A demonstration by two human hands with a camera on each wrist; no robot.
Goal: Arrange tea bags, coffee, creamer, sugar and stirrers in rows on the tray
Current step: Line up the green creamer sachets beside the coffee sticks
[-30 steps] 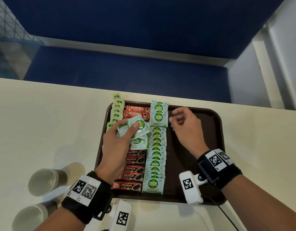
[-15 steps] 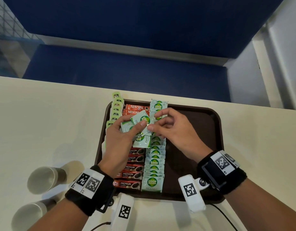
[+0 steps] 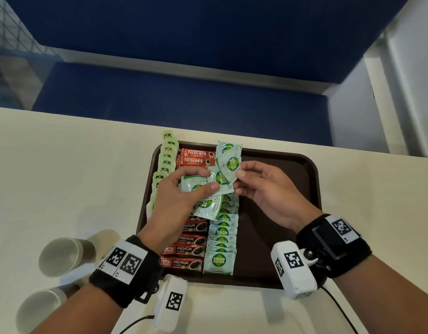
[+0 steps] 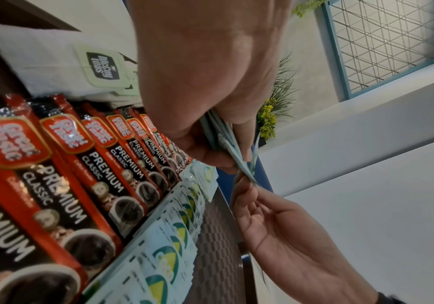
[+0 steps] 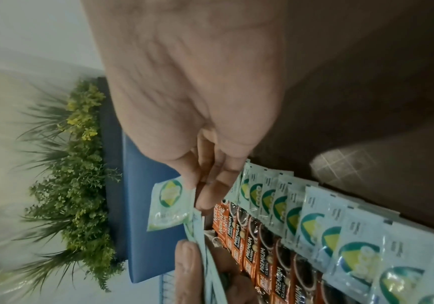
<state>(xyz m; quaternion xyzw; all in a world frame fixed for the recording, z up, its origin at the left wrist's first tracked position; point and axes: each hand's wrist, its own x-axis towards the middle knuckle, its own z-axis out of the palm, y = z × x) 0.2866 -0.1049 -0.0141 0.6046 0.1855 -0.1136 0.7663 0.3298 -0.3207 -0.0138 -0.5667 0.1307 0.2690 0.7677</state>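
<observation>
The brown tray (image 3: 302, 165) lies in the middle of the head view on a cream table (image 3: 63, 165), and its far rim is close to the far edge of the table. The right half of the tray is bare, so the open room is in the centre right of the frame. The left half is filled by three rows that run from the near rim to the far rim: green tea bags (image 3: 168, 155) along the left rim, with the farthest tag lying over the rim onto the table; then red coffee sticks (image 3: 184, 262); then pale sugar sachets (image 3: 219, 261), each overlapping the next.

Above the middle of these rows, the left hand (image 3: 174, 201) holds a fanned bunch of sachets (image 3: 200, 186), thumb on top and fingers curled below. The right hand (image 3: 268, 189) comes from the right and pinches one sachet (image 3: 228, 171) at its right edge between thumb and forefinger; this sachet overlaps the bunch. In the right wrist view the same packet (image 5: 170, 205) hangs from the fingertips, above the rows. Both hands cover the middle part of the coffee and sugar rows.

In the lower left of the head view two paper cups (image 3: 63, 253) lie on their sides on the table, well apart from the tray. A thin cable (image 3: 338, 307) runs across the table near the right wrist. Beyond the far edge of the table there is a blue bench (image 3: 184, 100).
</observation>
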